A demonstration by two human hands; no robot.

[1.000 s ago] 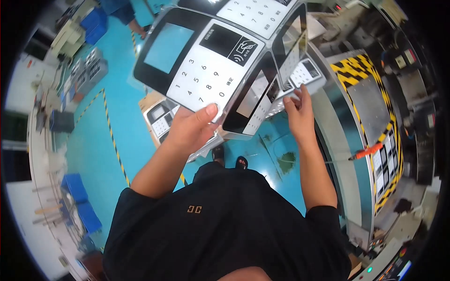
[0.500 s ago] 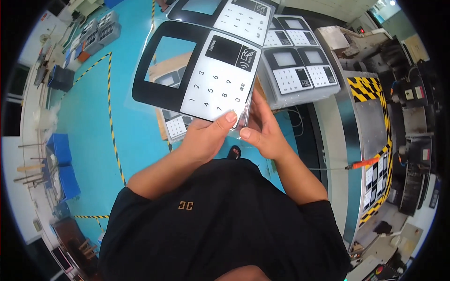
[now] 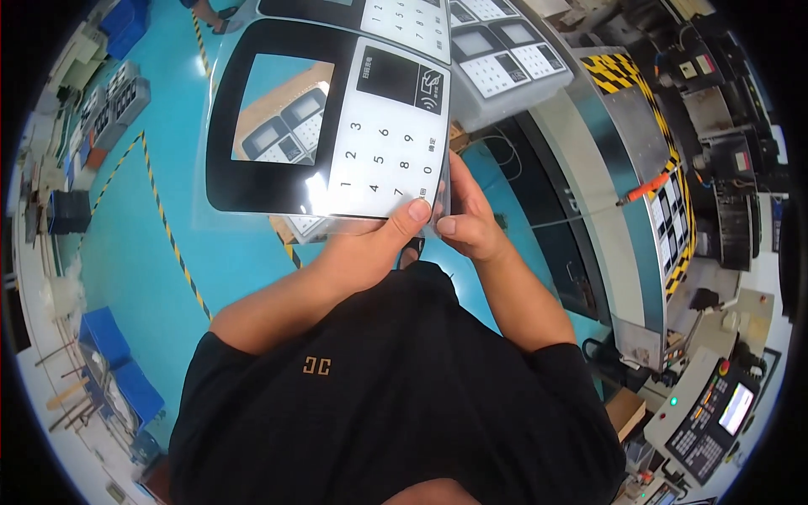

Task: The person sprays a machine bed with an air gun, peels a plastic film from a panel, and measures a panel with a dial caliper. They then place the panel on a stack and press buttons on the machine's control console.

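Note:
My left hand (image 3: 358, 265) and my right hand (image 3: 478, 220) hold a large clear plastic sheet printed with keypad panels (image 3: 366, 126) by its near edge. Each panel has a black frame round a clear window and a white part with digits. The left thumb presses on the top face near the corner; its fingers are under the sheet. My right hand is closed at the same corner, thumb near the edge, its other fingers partly behind the sheet. Beyond the right hand lies a stack of similar sheets (image 3: 497, 105). More printed sheets (image 3: 282, 135) show through the window, lying on brown board.
On the right stands a machine with striped tape (image 3: 614, 74), a printed sheet (image 3: 669, 223) on its bed and an orange-handled tool (image 3: 646, 188). A control panel (image 3: 711, 429) is at lower right. Blue bins (image 3: 122, 362) stand left. A person's foot (image 3: 220, 21) shows at the top.
My view has turned, so the stack and machine sit higher and the control panel appears. The held sheet has swung level and left. Both hands keep hold of its edge.

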